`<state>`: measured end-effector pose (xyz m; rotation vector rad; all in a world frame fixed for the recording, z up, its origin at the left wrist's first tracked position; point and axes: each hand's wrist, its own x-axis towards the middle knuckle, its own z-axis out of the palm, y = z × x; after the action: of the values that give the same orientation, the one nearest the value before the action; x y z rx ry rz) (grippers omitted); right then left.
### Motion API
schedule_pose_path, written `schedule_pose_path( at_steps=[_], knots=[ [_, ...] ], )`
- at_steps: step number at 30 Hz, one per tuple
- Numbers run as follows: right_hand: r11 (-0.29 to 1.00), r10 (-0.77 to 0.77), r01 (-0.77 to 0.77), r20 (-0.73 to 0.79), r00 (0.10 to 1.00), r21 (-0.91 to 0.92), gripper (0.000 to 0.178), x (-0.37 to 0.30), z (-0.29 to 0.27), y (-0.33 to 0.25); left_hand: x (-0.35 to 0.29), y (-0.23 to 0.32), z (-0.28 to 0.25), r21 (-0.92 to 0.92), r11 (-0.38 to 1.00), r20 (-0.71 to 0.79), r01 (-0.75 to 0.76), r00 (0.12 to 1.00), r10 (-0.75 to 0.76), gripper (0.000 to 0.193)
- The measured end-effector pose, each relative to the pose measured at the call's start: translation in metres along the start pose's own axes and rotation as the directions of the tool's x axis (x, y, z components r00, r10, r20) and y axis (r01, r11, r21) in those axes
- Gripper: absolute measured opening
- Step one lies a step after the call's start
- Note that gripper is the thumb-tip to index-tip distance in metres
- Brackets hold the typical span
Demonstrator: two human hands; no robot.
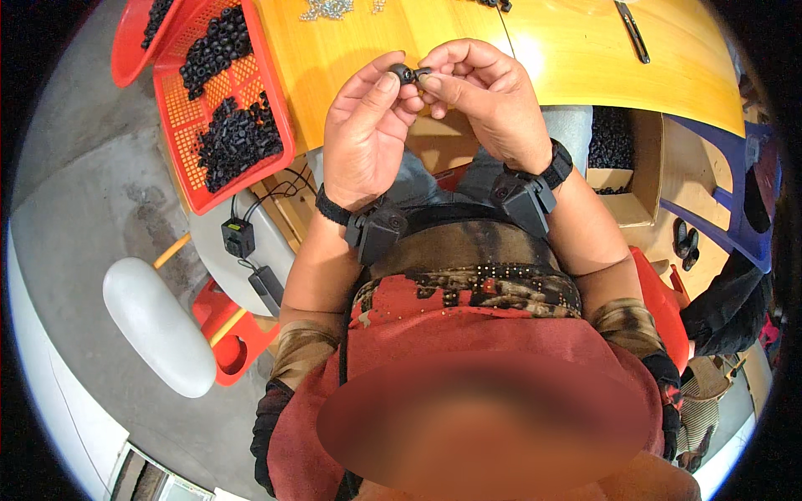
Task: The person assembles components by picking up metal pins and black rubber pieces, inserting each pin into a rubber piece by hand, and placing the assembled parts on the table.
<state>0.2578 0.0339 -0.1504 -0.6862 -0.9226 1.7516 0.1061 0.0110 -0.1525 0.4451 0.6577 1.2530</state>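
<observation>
My left hand (pixel 363 134) pinches a small round black plastic part (pixel 401 73) with a hole in it, between thumb and fingers. Close on its right, my right hand (pixel 501 104) grips a smaller black piece (pixel 423 73) between thumb and forefinger. The two pieces meet or nearly meet; whether they are joined I cannot tell. Both hands are held above the near edge of the yellow table (pixel 334 37). Left of them, a red plastic basket (pixel 271 71) holds a pile of round black parts (pixel 219 48) and another of small black pieces (pixel 238 142).
Small shiny metal pieces (pixel 327 8) lie at the table's far side. A black knife or pen (pixel 632 32) is at the far right. Below the table edge stands a cardboard box (pixel 647 167) with black parts, beside a blue stool (pixel 727 196). A cabled black device (pixel 238 239) sits left.
</observation>
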Motion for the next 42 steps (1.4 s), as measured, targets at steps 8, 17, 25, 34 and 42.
schedule_pose_path(
  at_steps=[8,17,25,34,42],
  knots=[
    [0.997,0.038,-0.037,-0.020,0.999,0.072,0.012,-0.0004,-0.0028,0.0030,0.0034,-0.0017,-0.0016,0.025,1.000,-0.047,-0.014,0.999,0.016,0.025],
    [1.000,-0.026,0.025,-0.093,0.995,-0.010,0.014,0.0004,-0.0040,0.0059,0.0057,-0.0035,0.0032,0.024,1.000,-0.034,-0.019,0.999,0.020,0.023],
    [0.992,-0.066,0.054,-0.105,0.992,-0.113,0.013,-0.0003,-0.0049,0.0059,0.0069,-0.0030,0.0043,0.058,0.998,-0.029,-0.039,0.999,0.040,0.024],
    [0.994,-0.070,0.064,-0.064,0.996,-0.087,0.011,-0.0004,-0.0042,0.0016,0.0068,-0.0031,0.0015,0.044,0.998,-0.018,-0.051,0.998,0.052,0.027],
    [0.999,-0.028,0.029,-0.024,0.999,0.046,0.009,-0.0012,-0.0034,-0.0013,0.0047,-0.0037,0.0012,0.083,0.996,-0.030,-0.036,0.999,0.039,0.026]
  ],
)
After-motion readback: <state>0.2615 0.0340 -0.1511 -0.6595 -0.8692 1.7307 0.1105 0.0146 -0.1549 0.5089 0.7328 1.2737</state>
